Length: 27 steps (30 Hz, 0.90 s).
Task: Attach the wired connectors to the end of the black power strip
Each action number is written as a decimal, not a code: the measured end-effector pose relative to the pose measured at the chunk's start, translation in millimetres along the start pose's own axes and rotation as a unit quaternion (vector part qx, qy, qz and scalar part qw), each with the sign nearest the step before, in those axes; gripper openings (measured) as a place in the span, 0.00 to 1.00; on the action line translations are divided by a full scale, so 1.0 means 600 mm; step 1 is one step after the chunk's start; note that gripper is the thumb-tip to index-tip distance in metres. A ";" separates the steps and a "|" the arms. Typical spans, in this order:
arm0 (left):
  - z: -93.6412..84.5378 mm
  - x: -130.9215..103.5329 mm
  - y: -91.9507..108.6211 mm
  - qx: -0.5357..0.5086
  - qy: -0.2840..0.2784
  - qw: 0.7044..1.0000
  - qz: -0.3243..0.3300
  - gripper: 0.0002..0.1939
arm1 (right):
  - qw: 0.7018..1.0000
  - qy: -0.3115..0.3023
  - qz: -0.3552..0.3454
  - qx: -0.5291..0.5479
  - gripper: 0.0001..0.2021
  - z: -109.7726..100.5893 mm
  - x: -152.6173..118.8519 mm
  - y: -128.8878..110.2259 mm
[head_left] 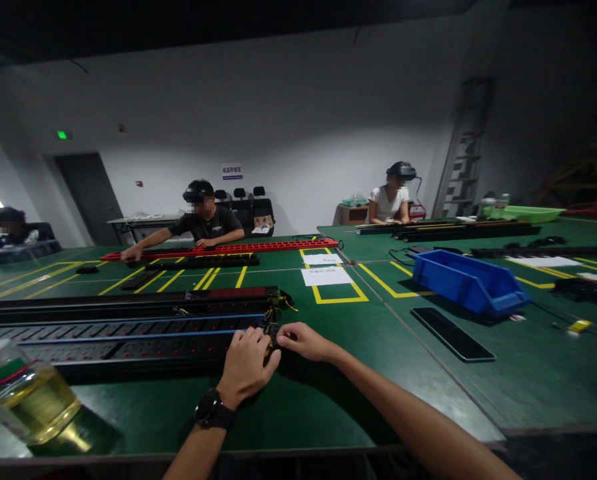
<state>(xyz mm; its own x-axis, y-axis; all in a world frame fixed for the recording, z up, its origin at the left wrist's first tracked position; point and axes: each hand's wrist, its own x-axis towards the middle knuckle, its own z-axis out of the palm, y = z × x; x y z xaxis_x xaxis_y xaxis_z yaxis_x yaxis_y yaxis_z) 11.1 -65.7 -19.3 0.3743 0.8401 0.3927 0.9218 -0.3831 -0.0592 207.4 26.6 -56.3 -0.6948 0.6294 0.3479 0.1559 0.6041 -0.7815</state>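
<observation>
Strips [168, 348] with bottle [36, 403] in front; bin [451, 285], phone [452, 335] at right.
My left hand [247, 365], thumb spread, lies over the strips' end; my right hand [304, 341] curls beside it, grip hidden.

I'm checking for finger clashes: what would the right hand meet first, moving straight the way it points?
The right hand would probably meet the wired end of the black strips first, with the left hand close beyond; depth is unclear, so they may be touching.

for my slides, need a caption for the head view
Left hand and right hand at the end of long black strips on a green table, blue bin farther right.
</observation>
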 end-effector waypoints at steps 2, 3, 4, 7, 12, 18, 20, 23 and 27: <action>-0.003 0.000 0.001 -0.002 -0.005 1.000 0.000 0.21 | 0.999 -0.034 0.003 -0.009 0.24 -0.015 -0.001 0.001; -0.004 0.001 0.002 -0.001 -0.006 1.000 -0.002 0.21 | 0.999 -0.047 0.007 -0.015 0.24 -0.025 -0.002 0.004; -0.004 0.001 0.003 0.000 -0.006 1.000 -0.006 0.21 | 0.998 -0.054 0.012 -0.023 0.24 -0.037 -0.004 0.008; -0.004 0.003 0.007 0.007 0.000 1.000 -0.017 0.20 | 0.996 -0.032 0.045 -0.077 0.21 -0.078 -0.011 0.026; 0.001 0.003 0.006 0.012 0.008 1.000 -0.027 0.19 | 0.957 0.090 0.198 -0.194 0.17 -0.150 -0.033 0.062; 0.012 0.003 0.002 0.029 0.026 0.999 -0.021 0.17 | 0.857 0.188 0.357 -0.321 0.17 -0.197 -0.058 0.091; 0.015 0.004 0.002 0.031 0.035 0.999 -0.021 0.17 | 0.847 0.195 0.375 -0.322 0.17 -0.202 -0.063 0.094; 0.018 0.003 0.003 0.037 0.046 0.998 -0.020 0.16 | 0.836 0.207 0.395 -0.319 0.16 -0.205 -0.068 0.096; 0.019 0.002 0.004 0.041 0.055 0.997 -0.020 0.16 | 0.831 0.223 0.392 -0.326 0.16 -0.203 -0.073 0.098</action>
<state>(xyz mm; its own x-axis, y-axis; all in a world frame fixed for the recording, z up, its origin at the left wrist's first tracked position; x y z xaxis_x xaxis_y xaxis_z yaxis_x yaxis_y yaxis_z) 14.6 -61.1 -29.3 0.3286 0.8048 0.4942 0.9424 -0.3143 -0.1147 332.6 94.0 -54.3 0.1052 0.9852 0.1352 0.8859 -0.0311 -0.4628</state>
